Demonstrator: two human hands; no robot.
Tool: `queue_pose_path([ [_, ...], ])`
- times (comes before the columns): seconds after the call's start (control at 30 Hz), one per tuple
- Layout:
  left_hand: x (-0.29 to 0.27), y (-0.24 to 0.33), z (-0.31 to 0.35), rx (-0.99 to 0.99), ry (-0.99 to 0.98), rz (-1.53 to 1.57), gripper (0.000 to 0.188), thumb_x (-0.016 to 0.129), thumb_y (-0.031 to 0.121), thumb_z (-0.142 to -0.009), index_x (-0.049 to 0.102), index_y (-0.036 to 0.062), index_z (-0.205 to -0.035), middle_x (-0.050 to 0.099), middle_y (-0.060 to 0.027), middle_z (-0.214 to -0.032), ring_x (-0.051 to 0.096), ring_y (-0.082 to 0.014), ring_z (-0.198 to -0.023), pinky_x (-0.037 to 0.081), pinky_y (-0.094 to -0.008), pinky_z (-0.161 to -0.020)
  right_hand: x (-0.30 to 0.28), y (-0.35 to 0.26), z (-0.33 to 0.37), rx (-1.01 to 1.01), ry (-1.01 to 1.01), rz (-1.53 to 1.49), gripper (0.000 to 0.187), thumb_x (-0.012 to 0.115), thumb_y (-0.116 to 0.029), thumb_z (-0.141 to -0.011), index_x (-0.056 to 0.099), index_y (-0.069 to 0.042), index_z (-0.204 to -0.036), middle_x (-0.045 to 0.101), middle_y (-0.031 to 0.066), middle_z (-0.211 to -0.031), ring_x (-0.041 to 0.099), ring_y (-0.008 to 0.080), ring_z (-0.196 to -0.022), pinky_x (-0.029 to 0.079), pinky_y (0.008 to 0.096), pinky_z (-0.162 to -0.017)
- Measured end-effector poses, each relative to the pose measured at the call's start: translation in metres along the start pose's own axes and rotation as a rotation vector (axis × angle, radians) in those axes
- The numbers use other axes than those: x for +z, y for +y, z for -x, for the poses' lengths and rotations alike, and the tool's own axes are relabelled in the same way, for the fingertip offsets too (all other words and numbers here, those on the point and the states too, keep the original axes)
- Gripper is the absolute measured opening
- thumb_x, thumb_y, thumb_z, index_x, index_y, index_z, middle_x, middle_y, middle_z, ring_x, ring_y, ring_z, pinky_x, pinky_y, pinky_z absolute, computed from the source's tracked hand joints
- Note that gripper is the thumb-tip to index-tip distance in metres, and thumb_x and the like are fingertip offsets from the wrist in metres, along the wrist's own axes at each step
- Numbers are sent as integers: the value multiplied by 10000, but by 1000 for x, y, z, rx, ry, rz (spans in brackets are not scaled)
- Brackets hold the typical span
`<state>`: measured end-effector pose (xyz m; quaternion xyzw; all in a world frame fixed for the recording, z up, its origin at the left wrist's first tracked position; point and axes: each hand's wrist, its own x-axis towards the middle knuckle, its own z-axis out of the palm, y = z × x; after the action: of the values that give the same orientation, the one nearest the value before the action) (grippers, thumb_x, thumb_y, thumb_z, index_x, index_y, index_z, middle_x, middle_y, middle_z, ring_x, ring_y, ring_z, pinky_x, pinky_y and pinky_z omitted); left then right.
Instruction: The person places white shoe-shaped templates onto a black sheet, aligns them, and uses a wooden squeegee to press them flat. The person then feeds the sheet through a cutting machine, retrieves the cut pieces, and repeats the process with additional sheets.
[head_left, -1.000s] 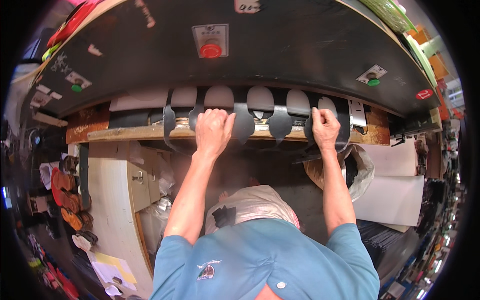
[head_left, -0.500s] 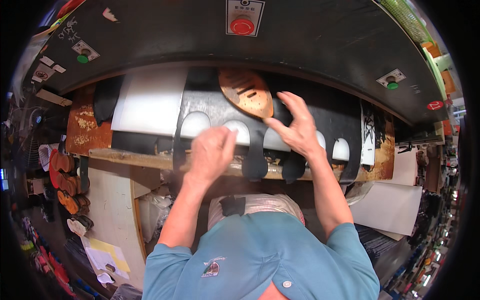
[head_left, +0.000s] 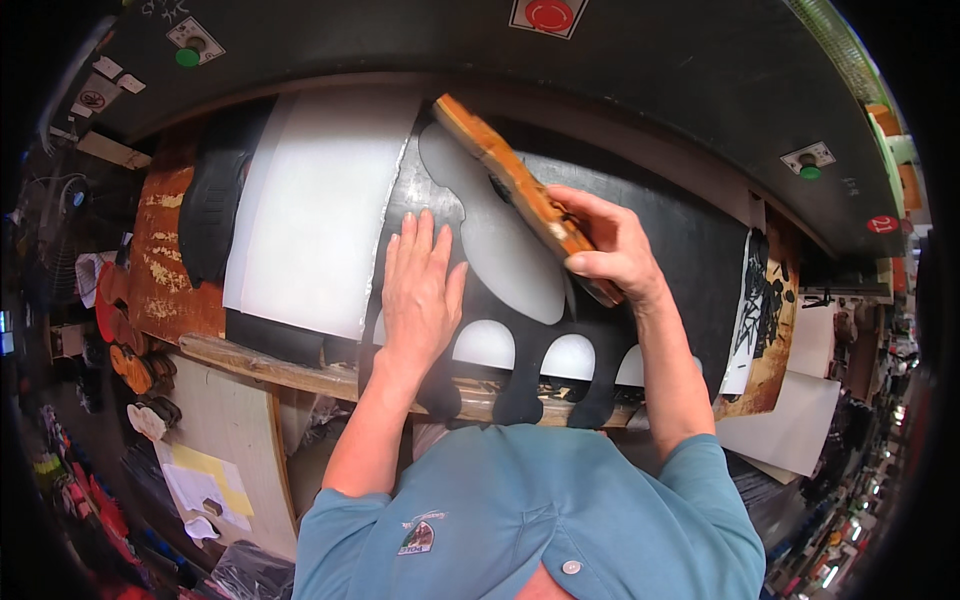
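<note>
My right hand [head_left: 610, 245] grips the near end of an orange-brown, sole-shaped cutting die [head_left: 520, 180], which is tipped up on its edge above a black sheet [head_left: 670, 250]. Beside the die, a grey sole-shaped outline [head_left: 510, 245] shows in the sheet; whether it is a hole or a cut piece I cannot tell. My left hand [head_left: 418, 290] lies flat with fingers stretched, pressing on the sheet just left of that outline. Along the sheet's near edge, rounded cut-outs [head_left: 568, 357] show white between black tongues that hang over the table edge.
White sheets [head_left: 310, 210] lie to the left, with black sole-shaped pieces [head_left: 210, 215] past them. Black scraps [head_left: 765, 310] are heaped at right. A dark machine beam [head_left: 650, 70] spans the far side, with a red button [head_left: 548, 14] and green buttons [head_left: 188, 55].
My right hand has taken hold of the die and tipped it up off the sheet, baring the sole outline. My left hand has opened from a curled pose and lies flat.
</note>
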<state>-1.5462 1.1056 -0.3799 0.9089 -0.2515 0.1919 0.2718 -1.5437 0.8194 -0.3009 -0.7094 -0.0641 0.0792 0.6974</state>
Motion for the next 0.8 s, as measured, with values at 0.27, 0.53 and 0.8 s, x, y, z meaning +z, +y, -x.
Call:
queue_pose_path([
  [0.27, -26, 75, -7, -226, -292, 585, 948, 829, 525, -921, 507, -137, -1517, 541, -377, -1538, 498, -482, -1491, 399, -522, -1250, 22, 8, 50, 41, 233, -274, 888, 847, -249, -760, 558, 84, -1530, 638, 186, -1459, 608, 259, -1352, 413, 387, -1209],
  [0.53, -10, 71, 0, -609, -138, 1082, 285, 620, 142, -1127, 729, -9, -1342, 464, 121, -735, 374, 2, -650, 293, -236, -543, 15, 7, 53, 40, 239, -295, 865, 791, -332, -799, 568, 63, -1536, 653, 162, -1437, 608, 232, -1326, 426, 354, -1167],
  [0.8, -90, -72, 17, -746, 171, 738, 251, 563, 114, -1135, 704, -52, -1260, 749, -68, -1085, 675, -113, -917, 621, -309, -792, 3, 22, 56, -17, 224, -303, 1027, 802, -437, -739, 508, 106, -1559, 676, 225, -1412, 679, 280, -1288, 471, 363, -1179],
])
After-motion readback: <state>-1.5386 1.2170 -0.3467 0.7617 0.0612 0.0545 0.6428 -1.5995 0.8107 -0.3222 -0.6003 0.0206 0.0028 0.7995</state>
